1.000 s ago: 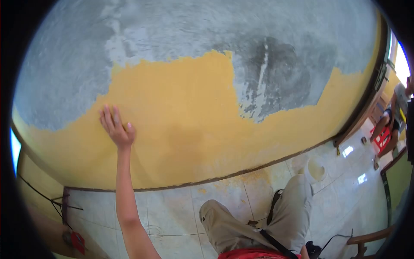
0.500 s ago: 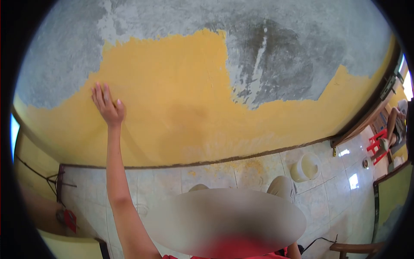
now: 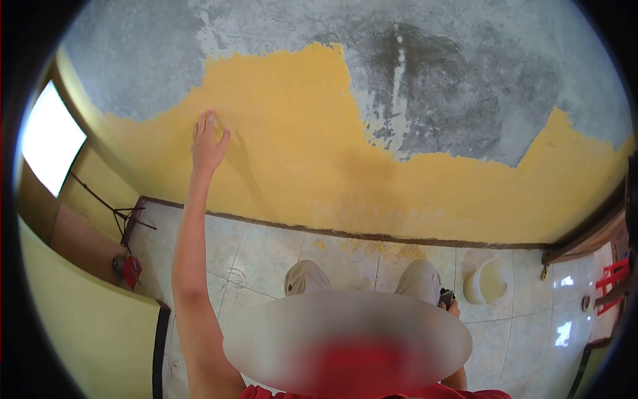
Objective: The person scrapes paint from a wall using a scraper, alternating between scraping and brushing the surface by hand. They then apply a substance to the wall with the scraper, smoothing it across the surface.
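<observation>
My left hand [image 3: 210, 147] reaches up to the yellow-painted part of the wall [image 3: 286, 120], its fingers stretched out and the thumb apart, holding nothing. Its fingertips are right at the painted surface, below the ragged edge where bare grey plaster [image 3: 458, 100] starts. Low at the right, beside my knee, my right hand [image 3: 454, 309] is closed around a small dark object [image 3: 446, 297]. A blurred oval covers most of that hand and I cannot tell what the object is.
A white bucket [image 3: 488, 282] stands on the tiled floor to the right. Yellow flakes [image 3: 382, 249] lie along the wall's foot. At the left are a black stand [image 3: 126, 216], a red item [image 3: 131, 272] and a pale green partition [image 3: 86, 306]. A red stool [image 3: 613, 286] shows far right.
The view has swung left, bringing a bright window and more of the partition into sight. My left hand stays raised at the wall. My right hand with the dark object has come into view.
</observation>
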The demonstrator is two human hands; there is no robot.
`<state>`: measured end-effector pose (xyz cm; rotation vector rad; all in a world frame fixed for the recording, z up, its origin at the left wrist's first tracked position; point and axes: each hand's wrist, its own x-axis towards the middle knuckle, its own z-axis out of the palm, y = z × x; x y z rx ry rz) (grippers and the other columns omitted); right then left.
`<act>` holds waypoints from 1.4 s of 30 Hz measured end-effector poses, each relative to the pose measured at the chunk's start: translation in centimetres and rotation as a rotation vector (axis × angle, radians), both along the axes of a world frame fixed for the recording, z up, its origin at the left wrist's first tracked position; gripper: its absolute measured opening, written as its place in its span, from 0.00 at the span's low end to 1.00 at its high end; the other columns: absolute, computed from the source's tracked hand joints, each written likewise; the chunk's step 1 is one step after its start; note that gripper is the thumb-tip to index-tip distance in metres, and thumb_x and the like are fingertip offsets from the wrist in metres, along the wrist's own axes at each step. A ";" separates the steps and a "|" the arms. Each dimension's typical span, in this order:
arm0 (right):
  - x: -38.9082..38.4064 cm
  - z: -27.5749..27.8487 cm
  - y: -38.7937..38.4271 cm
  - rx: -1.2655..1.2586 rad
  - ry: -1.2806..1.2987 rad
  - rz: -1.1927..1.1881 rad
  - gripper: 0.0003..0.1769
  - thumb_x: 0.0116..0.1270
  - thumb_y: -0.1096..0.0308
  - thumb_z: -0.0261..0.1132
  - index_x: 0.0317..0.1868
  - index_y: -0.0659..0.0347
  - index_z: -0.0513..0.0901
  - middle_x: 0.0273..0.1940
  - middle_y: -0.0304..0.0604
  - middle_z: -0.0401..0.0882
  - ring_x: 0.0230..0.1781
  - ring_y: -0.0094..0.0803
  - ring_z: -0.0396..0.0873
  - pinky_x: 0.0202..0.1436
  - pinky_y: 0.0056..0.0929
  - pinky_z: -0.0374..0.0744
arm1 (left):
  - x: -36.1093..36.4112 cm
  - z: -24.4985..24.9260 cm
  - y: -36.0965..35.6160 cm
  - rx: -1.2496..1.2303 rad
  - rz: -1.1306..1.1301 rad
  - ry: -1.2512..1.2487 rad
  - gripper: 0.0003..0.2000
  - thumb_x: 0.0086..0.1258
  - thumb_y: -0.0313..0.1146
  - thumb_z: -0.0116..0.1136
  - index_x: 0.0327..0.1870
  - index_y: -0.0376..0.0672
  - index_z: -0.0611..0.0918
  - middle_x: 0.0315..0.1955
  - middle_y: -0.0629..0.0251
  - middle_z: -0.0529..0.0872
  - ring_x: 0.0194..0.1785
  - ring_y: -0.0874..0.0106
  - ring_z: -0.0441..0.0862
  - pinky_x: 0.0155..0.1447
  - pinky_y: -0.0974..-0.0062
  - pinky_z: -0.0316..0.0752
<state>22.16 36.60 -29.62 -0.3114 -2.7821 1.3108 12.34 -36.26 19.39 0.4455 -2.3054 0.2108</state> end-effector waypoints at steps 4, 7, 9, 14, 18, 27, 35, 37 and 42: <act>-3.8 12.0 -3.2 -0.003 -0.057 0.048 0.12 0.70 0.66 0.60 0.42 0.69 0.72 0.28 0.61 0.80 0.32 0.59 0.81 0.36 0.51 0.76 | -1.6 1.7 0.4 0.091 -0.209 -0.002 0.35 0.66 0.44 0.62 0.74 0.49 0.64 0.74 0.53 0.62 0.74 0.53 0.62 0.72 0.50 0.62; -5.6 11.9 -3.0 -0.030 0.088 0.072 0.11 0.71 0.67 0.59 0.42 0.69 0.73 0.28 0.61 0.80 0.32 0.59 0.80 0.35 0.51 0.74 | -1.7 6.5 10.8 -0.062 -0.316 0.106 0.33 0.66 0.41 0.62 0.72 0.45 0.67 0.71 0.52 0.65 0.73 0.55 0.64 0.71 0.54 0.63; -5.5 13.3 -3.8 -0.057 0.142 0.097 0.12 0.72 0.66 0.58 0.42 0.70 0.73 0.29 0.64 0.79 0.33 0.62 0.79 0.35 0.52 0.72 | -3.5 8.7 15.4 -0.261 -0.351 0.239 0.31 0.66 0.39 0.60 0.71 0.44 0.68 0.69 0.52 0.67 0.72 0.56 0.64 0.71 0.53 0.62; -4.1 13.2 -2.7 -0.048 0.118 0.204 0.17 0.74 0.62 0.56 0.43 0.73 0.75 0.31 0.67 0.79 0.35 0.67 0.77 0.36 0.52 0.73 | -12.3 7.4 19.4 -0.256 -0.580 0.619 0.27 0.67 0.36 0.54 0.69 0.43 0.70 0.66 0.51 0.68 0.73 0.50 0.61 0.74 0.48 0.55; -2.3 10.7 -1.6 -0.134 -0.011 0.204 0.17 0.73 0.62 0.57 0.40 0.73 0.77 0.29 0.66 0.79 0.33 0.65 0.78 0.36 0.50 0.74 | -14.7 6.3 19.9 -0.303 -0.544 0.866 0.25 0.68 0.35 0.47 0.68 0.41 0.71 0.67 0.50 0.65 0.74 0.44 0.58 0.75 0.42 0.49; -14.4 33.5 -11.2 0.032 0.315 0.522 0.18 0.73 0.58 0.59 0.36 0.68 0.77 0.28 0.64 0.76 0.32 0.64 0.75 0.35 0.51 0.72 | -13.8 6.1 20.3 -0.242 -0.612 0.860 0.22 0.72 0.36 0.44 0.66 0.40 0.73 0.67 0.51 0.67 0.75 0.47 0.57 0.75 0.45 0.49; -24.0 60.5 -24.7 0.577 1.023 0.610 0.21 0.72 0.48 0.57 0.43 0.60 0.83 0.31 0.56 0.83 0.36 0.57 0.82 0.39 0.52 0.80 | -12.9 6.6 19.9 -0.241 -0.607 0.880 0.23 0.76 0.41 0.40 0.59 0.30 0.75 0.59 0.40 0.73 0.67 0.42 0.67 0.71 0.44 0.59; -22.4 64.0 -27.2 0.611 0.948 0.629 0.21 0.72 0.52 0.58 0.41 0.63 0.84 0.34 0.57 0.84 0.39 0.56 0.83 0.41 0.50 0.81 | -12.8 6.7 19.8 -0.260 -0.602 0.900 0.22 0.76 0.41 0.40 0.59 0.32 0.76 0.58 0.42 0.74 0.67 0.42 0.67 0.71 0.45 0.59; -20.3 65.9 -30.0 0.734 0.780 0.615 0.22 0.71 0.53 0.59 0.42 0.66 0.85 0.40 0.60 0.84 0.45 0.58 0.82 0.48 0.51 0.79 | -13.5 6.2 19.0 -0.212 -0.622 0.912 0.22 0.77 0.44 0.40 0.58 0.35 0.77 0.59 0.44 0.74 0.69 0.43 0.66 0.73 0.44 0.56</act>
